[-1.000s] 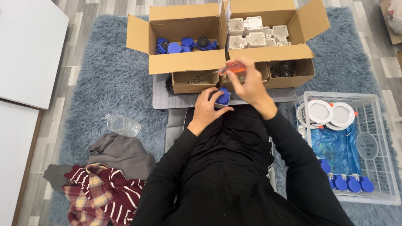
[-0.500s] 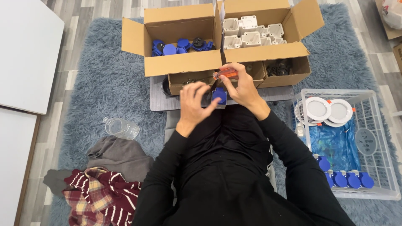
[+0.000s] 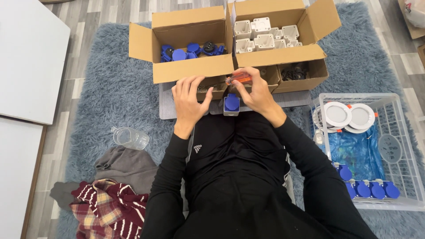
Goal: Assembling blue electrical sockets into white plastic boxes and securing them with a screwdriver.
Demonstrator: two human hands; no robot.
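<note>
While the rug (image 3: 110,84) has plenty of open shag off to the left, the working spot is pretty boxed in: cardboard boxes right ahead, a clear plastic crate (image 3: 398,146) tight on the right. The left box (image 3: 186,44) holds blue caps, the right box (image 3: 279,31) holds grey-white housings, and the crate has round white discs, a blue bag and a row of blue caps.

The right hand (image 3: 256,90) has its grip closed around an orange-handled screwdriver (image 3: 238,79), just above the blue-faced socket (image 3: 231,104), which sits on the grey board between both hands. The left hand (image 3: 189,99) is spread wide, holding nothing, just left of the socket. Compared with half a second back, that left hand has let go and opened.
</note>
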